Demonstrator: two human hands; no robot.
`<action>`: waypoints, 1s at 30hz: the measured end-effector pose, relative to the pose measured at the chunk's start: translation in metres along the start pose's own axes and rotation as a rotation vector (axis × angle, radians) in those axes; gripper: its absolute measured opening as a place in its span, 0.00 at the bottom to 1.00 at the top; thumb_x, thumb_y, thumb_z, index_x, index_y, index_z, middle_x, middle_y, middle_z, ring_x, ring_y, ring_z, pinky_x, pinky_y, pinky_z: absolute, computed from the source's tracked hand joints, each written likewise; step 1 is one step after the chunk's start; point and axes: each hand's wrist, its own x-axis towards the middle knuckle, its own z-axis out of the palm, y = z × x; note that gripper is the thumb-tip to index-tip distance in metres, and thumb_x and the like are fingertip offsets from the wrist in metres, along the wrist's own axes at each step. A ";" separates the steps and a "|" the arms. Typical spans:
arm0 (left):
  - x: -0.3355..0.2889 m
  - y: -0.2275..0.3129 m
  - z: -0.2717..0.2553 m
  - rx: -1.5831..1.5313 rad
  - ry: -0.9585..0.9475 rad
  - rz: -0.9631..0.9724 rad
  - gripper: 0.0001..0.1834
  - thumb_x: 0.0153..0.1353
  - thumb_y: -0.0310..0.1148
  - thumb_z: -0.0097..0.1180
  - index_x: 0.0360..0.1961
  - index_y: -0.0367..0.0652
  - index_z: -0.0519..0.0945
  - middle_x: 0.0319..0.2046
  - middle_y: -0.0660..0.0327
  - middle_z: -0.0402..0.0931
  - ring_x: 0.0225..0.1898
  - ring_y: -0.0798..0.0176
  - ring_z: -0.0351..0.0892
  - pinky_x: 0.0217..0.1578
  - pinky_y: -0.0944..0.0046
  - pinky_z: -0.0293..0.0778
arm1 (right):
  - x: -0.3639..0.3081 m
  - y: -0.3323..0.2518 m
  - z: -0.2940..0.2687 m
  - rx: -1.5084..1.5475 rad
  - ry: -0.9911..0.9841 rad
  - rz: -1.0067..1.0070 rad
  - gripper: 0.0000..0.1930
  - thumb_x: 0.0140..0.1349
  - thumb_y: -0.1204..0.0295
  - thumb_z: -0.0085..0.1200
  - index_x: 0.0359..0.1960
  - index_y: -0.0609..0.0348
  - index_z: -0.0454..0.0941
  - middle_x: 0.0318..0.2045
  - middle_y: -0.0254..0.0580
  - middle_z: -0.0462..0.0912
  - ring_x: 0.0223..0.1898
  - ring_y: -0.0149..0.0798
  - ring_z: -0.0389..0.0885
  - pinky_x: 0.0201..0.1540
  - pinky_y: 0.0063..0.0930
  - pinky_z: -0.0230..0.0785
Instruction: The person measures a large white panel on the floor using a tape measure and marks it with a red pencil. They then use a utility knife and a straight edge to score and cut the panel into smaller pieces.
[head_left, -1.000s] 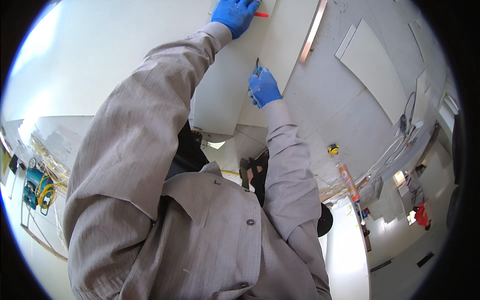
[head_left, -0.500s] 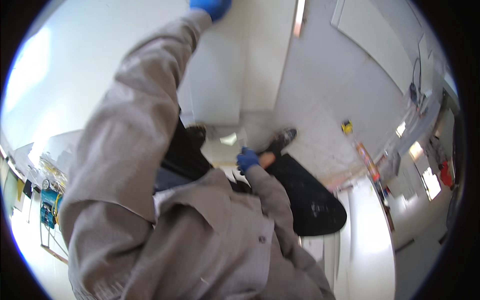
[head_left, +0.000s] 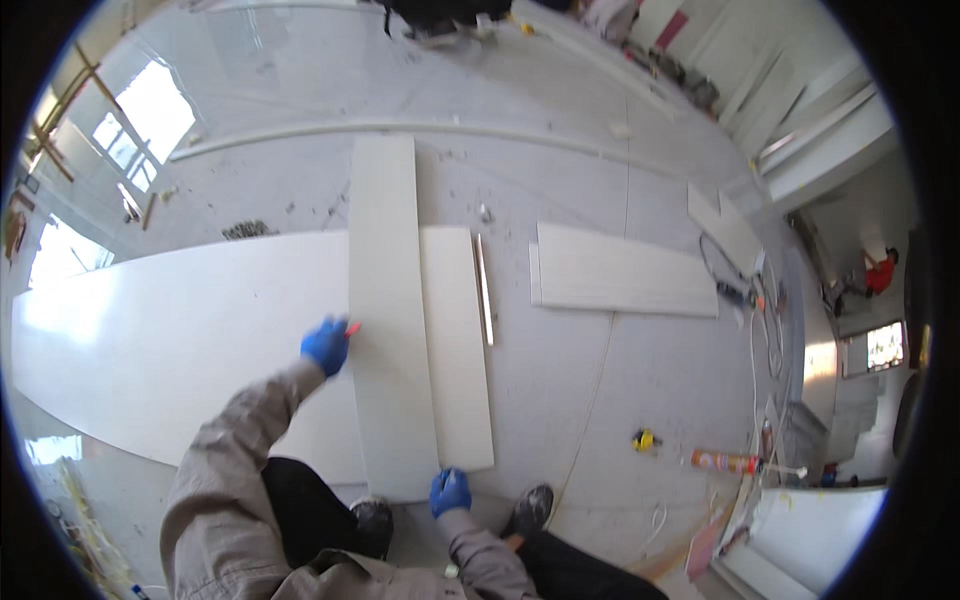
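Note:
My left hand (head_left: 326, 347), in a blue glove, is closed around a small red-orange object (head_left: 353, 328) whose kind is too small to tell. It is at the left edge of a long narrow white panel (head_left: 388, 280). That strip lies across a larger white board (head_left: 200, 350) on the floor. At the strip's near right corner is my right hand (head_left: 451, 492), also blue-gloved, its fingers curled in. Whatever it may hold is hidden. My shoes stand on either side of the strip's near end.
White panels (head_left: 625, 268) lie to the right, near a corded power tool (head_left: 735, 294). A yellow tape measure (head_left: 645, 439) and an orange sealant tube (head_left: 725, 461) are on the floor at near right. A thin strip (head_left: 485, 290) lies beside the board. Someone in red (head_left: 880, 273) is far right.
My view has swung up and out, showing more floor. My left hand now appears lower in view, at the strip's left edge; my right hand is by its near end.

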 end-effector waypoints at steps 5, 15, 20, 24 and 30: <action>-0.104 0.005 0.032 -1.056 -0.366 -0.552 0.14 0.70 0.32 0.51 0.54 0.43 0.76 0.33 0.54 0.81 0.27 0.59 0.82 0.26 0.57 0.82 | 0.003 0.007 0.009 0.009 0.030 -0.011 0.12 0.64 0.63 0.56 0.36 0.60 0.74 0.32 0.55 0.80 0.36 0.59 0.80 0.42 0.48 0.73; -0.078 0.029 0.054 -1.517 -0.429 -0.564 0.12 0.68 0.30 0.55 0.50 0.40 0.79 0.38 0.54 0.81 0.37 0.52 0.87 0.37 0.47 0.87 | 0.040 0.023 -0.026 0.866 -0.247 0.325 0.09 0.57 0.82 0.67 0.39 0.60 0.83 0.34 0.34 0.85 0.35 0.33 0.82 0.42 0.30 0.76; -0.064 0.095 0.015 -1.654 -0.585 -0.214 0.24 0.71 0.35 0.57 0.66 0.45 0.74 0.58 0.52 0.78 0.55 0.51 0.82 0.50 0.47 0.83 | 0.126 0.004 -0.105 0.865 -0.104 0.147 0.12 0.50 0.84 0.72 0.34 0.61 0.82 0.33 0.37 0.83 0.33 0.35 0.81 0.42 0.32 0.76; -0.111 0.086 -0.006 -1.487 -0.765 0.001 0.21 0.73 0.42 0.55 0.62 0.47 0.79 0.50 0.58 0.85 0.39 0.61 0.89 0.30 0.61 0.83 | 0.238 -0.013 -0.256 0.369 0.125 0.016 0.08 0.52 0.81 0.66 0.32 0.60 0.79 0.31 0.37 0.80 0.31 0.33 0.77 0.40 0.32 0.74; -0.248 -0.010 0.020 -1.569 -0.863 -0.377 0.19 0.73 0.42 0.55 0.58 0.41 0.79 0.45 0.58 0.86 0.26 0.66 0.83 0.22 0.67 0.74 | 0.280 -0.056 -0.458 -0.194 0.209 -0.105 0.05 0.53 0.77 0.59 0.30 0.58 0.76 0.26 0.32 0.76 0.28 0.28 0.71 0.33 0.28 0.70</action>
